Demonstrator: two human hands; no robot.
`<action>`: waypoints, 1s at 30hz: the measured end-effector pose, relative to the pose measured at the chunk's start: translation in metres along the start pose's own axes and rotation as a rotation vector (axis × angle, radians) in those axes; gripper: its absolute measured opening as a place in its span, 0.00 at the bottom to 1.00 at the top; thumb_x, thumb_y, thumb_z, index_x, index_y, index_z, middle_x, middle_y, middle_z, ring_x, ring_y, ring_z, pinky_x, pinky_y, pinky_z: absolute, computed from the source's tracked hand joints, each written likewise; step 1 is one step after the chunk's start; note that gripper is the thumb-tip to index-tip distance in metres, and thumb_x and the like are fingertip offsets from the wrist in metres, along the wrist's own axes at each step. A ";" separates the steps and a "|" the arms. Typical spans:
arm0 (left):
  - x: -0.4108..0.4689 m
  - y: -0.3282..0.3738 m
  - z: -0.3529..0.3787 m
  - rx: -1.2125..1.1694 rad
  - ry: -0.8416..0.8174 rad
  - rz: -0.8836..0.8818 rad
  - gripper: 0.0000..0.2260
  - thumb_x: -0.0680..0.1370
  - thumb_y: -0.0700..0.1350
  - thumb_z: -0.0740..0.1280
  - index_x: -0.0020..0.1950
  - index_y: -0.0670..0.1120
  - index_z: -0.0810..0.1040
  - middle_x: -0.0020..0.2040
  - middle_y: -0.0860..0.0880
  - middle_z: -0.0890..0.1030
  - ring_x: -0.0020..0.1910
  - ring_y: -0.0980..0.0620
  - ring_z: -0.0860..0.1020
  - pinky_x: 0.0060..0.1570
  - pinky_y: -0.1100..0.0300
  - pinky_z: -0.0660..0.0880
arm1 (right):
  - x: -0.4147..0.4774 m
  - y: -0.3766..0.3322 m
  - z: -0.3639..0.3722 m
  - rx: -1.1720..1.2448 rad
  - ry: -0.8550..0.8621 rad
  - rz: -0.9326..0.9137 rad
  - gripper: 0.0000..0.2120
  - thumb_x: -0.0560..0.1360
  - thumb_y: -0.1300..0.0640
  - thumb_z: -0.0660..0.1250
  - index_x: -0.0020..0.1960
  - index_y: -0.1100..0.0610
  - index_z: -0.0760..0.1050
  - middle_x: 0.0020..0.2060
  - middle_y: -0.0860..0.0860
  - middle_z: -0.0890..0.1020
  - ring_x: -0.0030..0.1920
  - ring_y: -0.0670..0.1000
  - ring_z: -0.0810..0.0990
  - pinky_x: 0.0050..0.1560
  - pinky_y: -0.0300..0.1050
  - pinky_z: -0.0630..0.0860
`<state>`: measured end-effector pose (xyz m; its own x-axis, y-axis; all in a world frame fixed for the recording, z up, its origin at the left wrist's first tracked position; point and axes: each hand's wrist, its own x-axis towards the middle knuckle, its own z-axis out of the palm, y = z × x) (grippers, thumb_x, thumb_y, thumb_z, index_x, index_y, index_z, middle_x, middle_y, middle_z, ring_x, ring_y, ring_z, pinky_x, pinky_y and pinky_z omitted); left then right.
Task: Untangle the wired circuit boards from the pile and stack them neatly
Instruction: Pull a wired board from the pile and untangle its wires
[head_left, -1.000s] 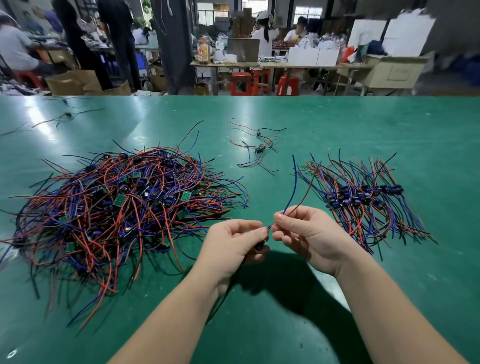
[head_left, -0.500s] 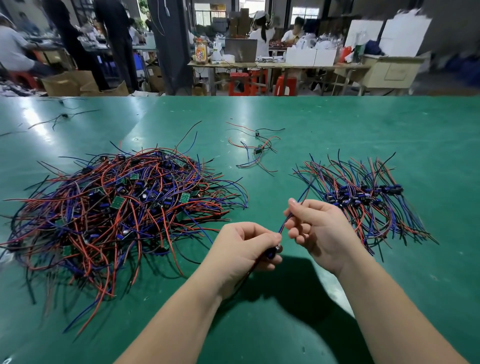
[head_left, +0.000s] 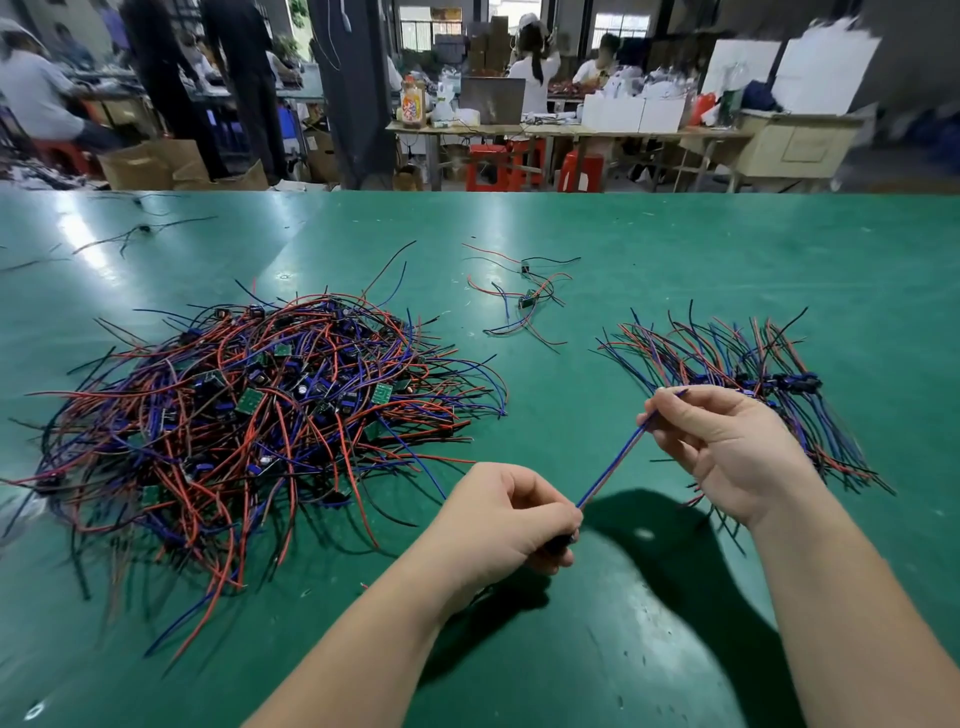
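- Head view: left hand (head_left: 506, 519) grips one board (head_left: 560, 543), right hand (head_left: 727, 447) pinches its wires (head_left: 613, 467) taut above the tabletop (head_left: 675, 270).
- Small neat stack (head_left: 753, 374) lies right; the far larger tangled pile (head_left: 249, 410) awaits left.

Glossy green tabletop (head_left: 675, 249) filling the foreground, bright ceiling glare (head_left: 78, 234) streaking it at ten o'clock. Beyond the far edge, at eleven o'clock, a dark pillar (head_left: 353, 93). At twelve to one o'clock, a long workbench (head_left: 566, 132) loaded with white boxes (head_left: 631, 111), red stools (head_left: 493, 166) tucked beneath, seated workers (head_left: 530, 67) behind. Further back, daylit windows (head_left: 423, 31). Over at two o'clock, white boards (head_left: 826, 67) propped above a beige cabinet (head_left: 795, 145). At ten o'clock, open cardboard boxes (head_left: 150, 166) on the floor, dark-clothed standing figures (head_left: 244, 78) alongside.
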<state>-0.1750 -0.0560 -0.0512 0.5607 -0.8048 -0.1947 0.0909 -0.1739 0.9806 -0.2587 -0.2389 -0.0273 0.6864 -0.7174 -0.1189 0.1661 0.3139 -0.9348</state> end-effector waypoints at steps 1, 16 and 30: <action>0.000 0.000 0.000 0.003 -0.006 -0.003 0.09 0.73 0.33 0.68 0.34 0.42 0.78 0.31 0.44 0.79 0.26 0.53 0.78 0.30 0.62 0.77 | 0.000 0.000 0.000 0.021 0.009 -0.020 0.03 0.70 0.67 0.67 0.39 0.62 0.75 0.27 0.52 0.81 0.28 0.47 0.81 0.28 0.33 0.76; 0.000 0.001 -0.004 -0.112 -0.024 -0.076 0.10 0.73 0.34 0.69 0.33 0.44 0.81 0.33 0.44 0.82 0.31 0.51 0.81 0.31 0.62 0.78 | 0.006 0.008 0.002 0.198 0.100 0.027 0.10 0.79 0.62 0.62 0.39 0.62 0.68 0.24 0.55 0.80 0.29 0.51 0.83 0.25 0.33 0.76; 0.003 0.020 -0.019 -1.005 0.042 -0.016 0.13 0.65 0.49 0.68 0.45 0.45 0.83 0.36 0.50 0.83 0.31 0.58 0.80 0.31 0.68 0.76 | -0.026 0.059 0.050 -0.469 -0.371 0.018 0.42 0.68 0.67 0.73 0.75 0.55 0.55 0.31 0.52 0.82 0.35 0.52 0.78 0.42 0.49 0.77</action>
<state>-0.1557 -0.0508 -0.0321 0.5798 -0.7828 -0.2258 0.7405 0.3907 0.5469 -0.2318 -0.1708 -0.0626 0.9015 -0.4232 -0.0903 -0.1205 -0.0450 -0.9917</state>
